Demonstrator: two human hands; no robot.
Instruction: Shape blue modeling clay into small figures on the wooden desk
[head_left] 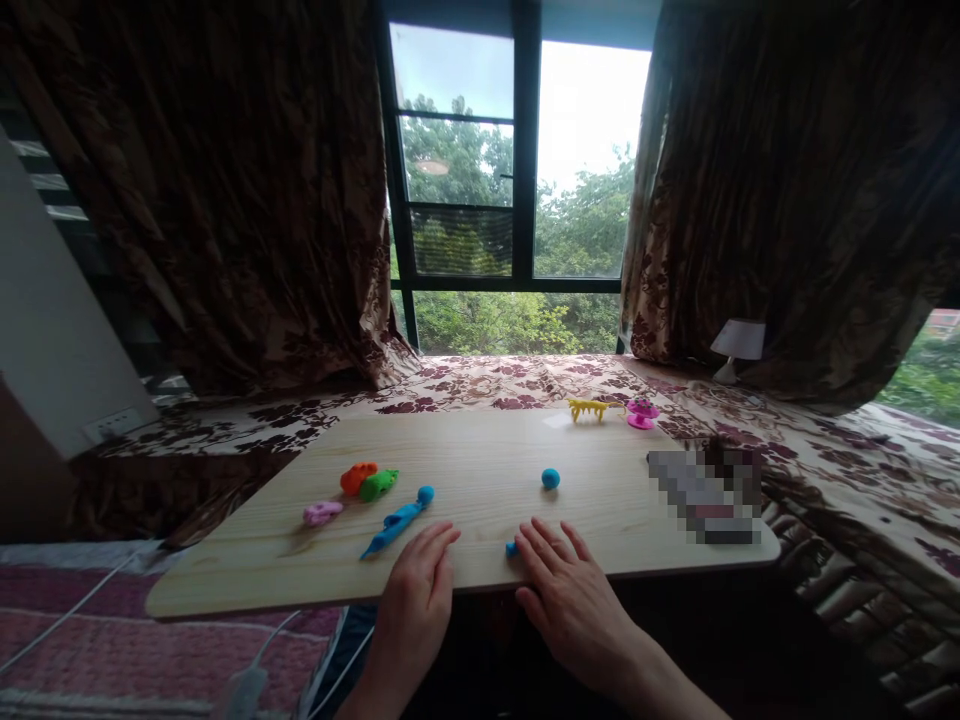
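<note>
Laying R hand [562, 585] palm-down over sm. blue piece [511, 549], near side of blue ball [550, 479] & slightly left; fingers outstretched, a bit apart, rather than clamped; showing only one end of sm. blue piece by the fingertips, rest hidden; holding L hand [421, 580] also on near side of ball, farther left, fingers together, palm side out of sight, so can't tell if gripping sth; just beyond L hand, left of ball, long blue figure [401, 522] w/ tapered end & round end; farther left of ball, green lump [379, 485] touching orange lump [358, 478], then pale pink lump [322, 513]; beyond ball & rightward, yellow legged figure [587, 409], then bright pink stand [642, 413]; right of ball, pixelated obj. [701, 500]; all on pale wooden tabletop [472, 440]; well past ball, floral cloth [487, 380], window [526, 150], & off to right, sm. white lamp [741, 340].
</note>
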